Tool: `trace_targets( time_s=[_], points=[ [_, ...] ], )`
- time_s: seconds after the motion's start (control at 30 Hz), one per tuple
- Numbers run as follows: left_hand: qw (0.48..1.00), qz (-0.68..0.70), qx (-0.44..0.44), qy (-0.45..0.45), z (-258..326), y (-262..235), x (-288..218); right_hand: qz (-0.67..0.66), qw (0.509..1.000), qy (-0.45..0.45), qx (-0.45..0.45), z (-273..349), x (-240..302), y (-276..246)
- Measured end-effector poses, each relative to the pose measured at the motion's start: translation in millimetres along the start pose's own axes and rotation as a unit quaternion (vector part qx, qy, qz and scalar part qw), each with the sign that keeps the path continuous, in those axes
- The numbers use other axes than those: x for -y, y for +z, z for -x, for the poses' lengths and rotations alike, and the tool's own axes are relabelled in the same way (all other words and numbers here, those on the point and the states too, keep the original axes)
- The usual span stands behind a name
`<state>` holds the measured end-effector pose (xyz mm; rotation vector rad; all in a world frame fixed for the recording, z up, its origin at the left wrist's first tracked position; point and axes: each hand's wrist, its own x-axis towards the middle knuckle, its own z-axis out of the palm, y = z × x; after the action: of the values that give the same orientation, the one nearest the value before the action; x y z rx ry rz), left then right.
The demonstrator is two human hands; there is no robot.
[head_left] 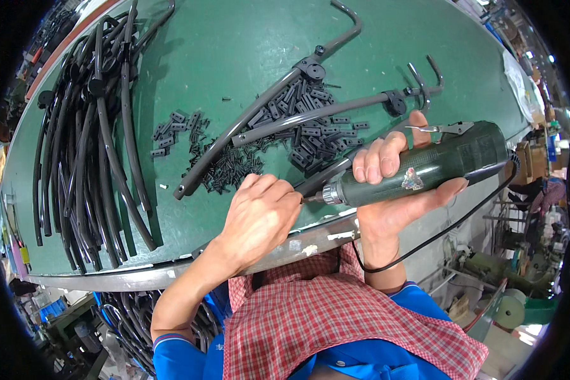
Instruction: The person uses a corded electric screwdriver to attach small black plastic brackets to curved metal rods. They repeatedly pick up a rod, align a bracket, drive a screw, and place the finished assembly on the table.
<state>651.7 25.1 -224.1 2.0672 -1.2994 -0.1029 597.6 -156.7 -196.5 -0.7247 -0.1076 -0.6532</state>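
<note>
Right hand point(392, 180): wrapped around the body of a dark green electric screwdriver point(424, 168), fingers curled over the top, thumb underneath; a firm full grip.
Electric screwdriver: held roughly level just above the near edge of the worktop point(234, 38), chuck and bit pointing toward the person's left; a black cord point(449, 228) runs from its rear end and loops down past the wrist.
Left hand point(259, 215): closed into a loose fist, fingertips pinched together right at the tip of the screwdriver bit; whatever small part it pinches is hidden by the fingers, so cannot tell what it is.
Curved grey bar point(234, 130): lies on the worktop just beyond the left hand, running diagonally up to a black clamp fitting point(310, 68); a second grey bar point(310, 117) crosses near it toward another black fitting point(396, 102).
Small black clips point(310, 136): scattered heap between and around the two bars, near both hands.
Black screws point(228, 168): loose pile just beside the left hand's knuckles, touching the curved bar.
Stack of dark curved bars point(88, 139): piled at the person's left side of the worktop, well apart from the hands.
Worktop: green surface with a metal rim point(139, 275) along the near edge.
Clothing: red checked apron point(310, 316) over blue sleeves.
</note>
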Motion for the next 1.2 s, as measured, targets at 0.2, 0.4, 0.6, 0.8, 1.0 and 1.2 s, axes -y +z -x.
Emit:
trace_targets(
  time_s=[0.2,0.4,0.6,0.8,1.0,1.2],
  points=[
    [0.985,0.066,0.059,-0.149,22.7,-24.3,-11.9,-0.101,0.981,0.020,-0.162,0.1,19.6,-15.2],
    [0.981,0.020,0.099,-0.168,67.7,-13.3,21.1,-0.130,0.962,0.021,-0.240,4.4,33.4,-45.2],
    [0.950,0.113,0.174,-0.233,45.9,-29.4,4.1,-0.155,0.960,0.051,-0.226,24.4,46.5,-47.7],
    [0.994,-0.075,0.029,-0.080,53.3,10.1,3.2,-0.134,0.950,0.112,-0.258,38.9,28.5,-40.9],
    [0.994,-0.047,0.024,-0.100,60.4,25.7,2.1,-0.100,0.952,0.156,-0.245,52.1,14.6,-43.1],
    [0.995,-0.028,-0.005,-0.092,29.1,20.4,3.6,-0.072,0.949,0.156,-0.263,55.0,11.7,-36.4]
  ],
)
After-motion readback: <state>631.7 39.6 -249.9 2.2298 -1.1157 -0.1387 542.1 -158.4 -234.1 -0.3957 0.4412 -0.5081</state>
